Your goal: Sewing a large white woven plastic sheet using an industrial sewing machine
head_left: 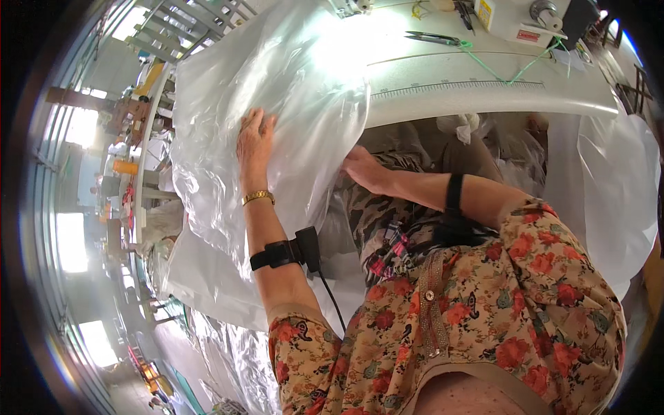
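Observation:
A large, clear plastic sheet [207, 138] drapes over the left of the white sewing table [477, 66] and hangs toward my lap. My left hand [256, 144] rests on top of it, fingers stretched forward and slightly bent, pressing on the film. Lower and to the right, my right hand [364, 170] has its fingers closed at the sheet's near edge, just below the table's front; its fingertips are partly hidden by the film. Under the bright lamp glare at the top, part of a sewing machine [351, 7] shows.
On the tabletop lie thread snips [434, 38] tied to a green cord [487, 68], behind a printed ruler scale [460, 88]. A white machine housing [522, 19] stands at the back right. White sheeting [615, 180] hangs at the right. Cluttered work tables line the left.

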Available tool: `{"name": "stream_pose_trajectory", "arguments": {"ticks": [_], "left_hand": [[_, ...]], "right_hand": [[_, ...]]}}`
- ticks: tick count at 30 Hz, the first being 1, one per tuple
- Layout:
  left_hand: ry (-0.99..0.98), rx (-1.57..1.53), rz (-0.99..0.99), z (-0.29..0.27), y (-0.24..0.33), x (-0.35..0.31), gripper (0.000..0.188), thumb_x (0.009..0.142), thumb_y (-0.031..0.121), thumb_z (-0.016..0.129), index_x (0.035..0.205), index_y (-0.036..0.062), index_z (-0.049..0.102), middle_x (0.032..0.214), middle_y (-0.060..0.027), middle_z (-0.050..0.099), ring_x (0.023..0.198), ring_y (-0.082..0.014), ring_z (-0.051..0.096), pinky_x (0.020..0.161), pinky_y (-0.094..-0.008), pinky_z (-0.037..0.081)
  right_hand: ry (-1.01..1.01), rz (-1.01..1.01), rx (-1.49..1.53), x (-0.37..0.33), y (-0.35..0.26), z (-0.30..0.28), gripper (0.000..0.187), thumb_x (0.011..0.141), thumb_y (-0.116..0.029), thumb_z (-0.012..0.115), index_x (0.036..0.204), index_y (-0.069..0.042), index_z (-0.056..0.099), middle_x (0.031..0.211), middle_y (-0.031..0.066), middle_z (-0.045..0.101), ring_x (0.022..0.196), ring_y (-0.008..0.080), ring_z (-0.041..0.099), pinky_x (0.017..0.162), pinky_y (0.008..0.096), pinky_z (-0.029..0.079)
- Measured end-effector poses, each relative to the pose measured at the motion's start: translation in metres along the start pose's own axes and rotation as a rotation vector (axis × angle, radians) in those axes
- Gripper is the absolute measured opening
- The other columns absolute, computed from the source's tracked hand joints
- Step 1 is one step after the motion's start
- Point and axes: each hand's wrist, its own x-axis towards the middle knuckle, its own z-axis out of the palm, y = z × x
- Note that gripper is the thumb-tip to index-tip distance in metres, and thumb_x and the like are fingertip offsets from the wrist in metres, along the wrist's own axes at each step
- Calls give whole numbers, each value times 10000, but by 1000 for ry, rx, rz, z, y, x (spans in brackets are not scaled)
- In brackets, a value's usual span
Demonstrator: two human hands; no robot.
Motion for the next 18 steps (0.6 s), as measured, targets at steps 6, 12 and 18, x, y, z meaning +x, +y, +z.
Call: {"name": "stream_pose_trajectory", "arguments": {"ticks": [6,12,18], "left_hand": [[-27,42,20,1,-6,1,460,957,361,505,1306,65,557,1415,-128,472,1351,-327,377,1094,-404,336],[-22,51,53,5,-10,2,451,968,355,483,1305,63,556,1414,-133,472,1348,-331,379,1089,-407,342],[-42,57,44,1,-8,4,445,969,340,478,1308,62,552,1416,-130,470,1349,-320,379,1093,-402,338]], "right_hand": [[-338,-85,-153,32,-6,-9,307,885,-143,590,1165,-16,610,1056,66,651,978,157,590,851,330,467],[-455,5,-57,17,-4,-7,307,874,-143,594,1155,-20,618,1047,72,655,966,168,597,845,341,471],[-394,3,-20,12,27,-2,307,863,-143,599,1145,-24,626,1038,79,659,953,180,604,839,352,474]]}}
